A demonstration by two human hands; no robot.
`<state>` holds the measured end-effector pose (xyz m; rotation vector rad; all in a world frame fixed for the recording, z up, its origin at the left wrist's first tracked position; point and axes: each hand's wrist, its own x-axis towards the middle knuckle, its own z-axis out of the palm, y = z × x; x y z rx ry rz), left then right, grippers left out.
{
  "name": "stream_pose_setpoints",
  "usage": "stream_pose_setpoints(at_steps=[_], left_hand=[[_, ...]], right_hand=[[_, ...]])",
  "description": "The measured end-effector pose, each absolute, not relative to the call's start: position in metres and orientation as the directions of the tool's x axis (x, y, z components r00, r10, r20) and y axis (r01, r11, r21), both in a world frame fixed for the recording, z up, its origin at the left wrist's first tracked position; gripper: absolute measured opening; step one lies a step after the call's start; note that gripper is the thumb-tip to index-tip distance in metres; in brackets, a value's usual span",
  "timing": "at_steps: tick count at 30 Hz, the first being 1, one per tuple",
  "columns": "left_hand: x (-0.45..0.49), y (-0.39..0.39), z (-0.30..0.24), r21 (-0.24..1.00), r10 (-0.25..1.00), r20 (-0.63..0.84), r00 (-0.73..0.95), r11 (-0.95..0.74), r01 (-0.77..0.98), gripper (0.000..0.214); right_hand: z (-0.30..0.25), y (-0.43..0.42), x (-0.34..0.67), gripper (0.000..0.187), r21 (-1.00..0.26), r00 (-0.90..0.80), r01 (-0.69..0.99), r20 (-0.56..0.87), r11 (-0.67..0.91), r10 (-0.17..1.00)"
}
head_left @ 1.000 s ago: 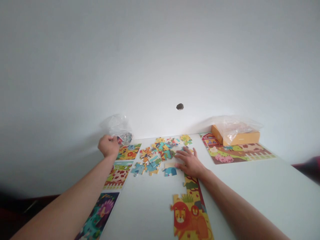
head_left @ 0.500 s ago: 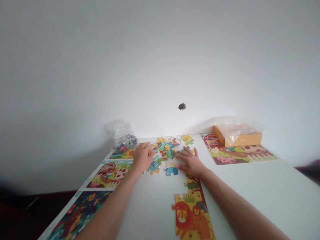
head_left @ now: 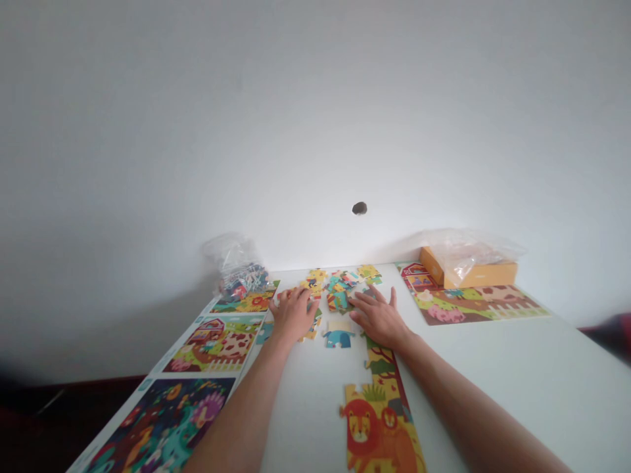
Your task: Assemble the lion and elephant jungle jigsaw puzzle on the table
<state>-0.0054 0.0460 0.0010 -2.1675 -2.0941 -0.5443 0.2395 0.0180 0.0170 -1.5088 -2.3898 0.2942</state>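
Note:
My left hand [head_left: 293, 315] rests palm down on the left side of a heap of colourful jigsaw pieces [head_left: 338, 287], fingers apart, with no piece visibly held. My right hand [head_left: 378, 318] lies flat beside the heap's right side, fingers spread and holding nothing. Between the hands sits a small joined group of pieces showing a blue animal [head_left: 338, 336]. Below my right hand lies a joined jigsaw section with two lions [head_left: 379, 420]. My left hand hides part of the heap.
Printed picture sheets [head_left: 217, 343] lie along the white table's [head_left: 493, 387] left side, and another [head_left: 473, 302] lies at the back right. A plastic bag of pieces [head_left: 239, 268] stands at the back left. An orange box [head_left: 468, 274] under clear plastic sits at the back right.
My left hand has moved rightward from beside the plastic bag onto the heap. My right hand has barely shifted. The view has tilted slightly, showing more of the left sheets.

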Motion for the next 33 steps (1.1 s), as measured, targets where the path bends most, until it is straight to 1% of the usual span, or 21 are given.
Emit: stream_pose_setpoints(at_steps=[3,8,10,14,21,25,29,33], left_hand=[[-0.0098,0.0478,0.0016,0.205,0.956,0.293,-0.031,-0.031,0.978,0.029],[-0.0086,0.0484,0.0006,0.218,0.942,0.333,-0.042,-0.034,0.975,0.022],[-0.0085,0.0487,0.0002,0.234,0.939,0.341,-0.04,-0.044,0.971,0.023],[-0.0103,0.05,-0.0002,0.298,0.936,0.345,-0.067,-0.042,0.954,0.032],[-0.0116,0.0499,0.0005,0.351,0.932,0.354,-0.072,-0.061,0.934,0.033],[-0.0127,0.0494,0.0028,0.389,0.921,0.373,-0.108,-0.05,0.92,0.027],[-0.0151,0.0496,0.0028,0.363,0.911,0.382,-0.151,0.002,0.932,0.032],[-0.0147,0.0489,-0.0007,0.339,0.907,0.402,-0.125,-0.021,0.94,0.02]], right_hand=[[0.015,0.0198,0.2392,0.051,-0.321,-0.363,0.864,0.138,0.388,0.922],[0.0138,0.0202,0.2403,0.051,-0.319,-0.368,0.861,0.143,0.395,0.919],[0.014,0.02,0.2407,0.052,-0.323,-0.369,0.86,0.142,0.396,0.918],[0.0144,0.0204,0.2412,0.053,-0.326,-0.371,0.86,0.125,0.392,0.92],[0.016,0.019,0.2417,0.055,-0.353,-0.474,0.799,0.13,0.487,0.871],[0.0169,0.0183,0.2421,0.054,-0.354,-0.478,0.798,0.121,0.487,0.87],[0.0181,0.0179,0.2423,0.054,-0.35,-0.455,0.814,0.112,0.464,0.883],[0.019,0.0172,0.2415,0.054,-0.351,-0.45,0.816,0.116,0.46,0.886]])
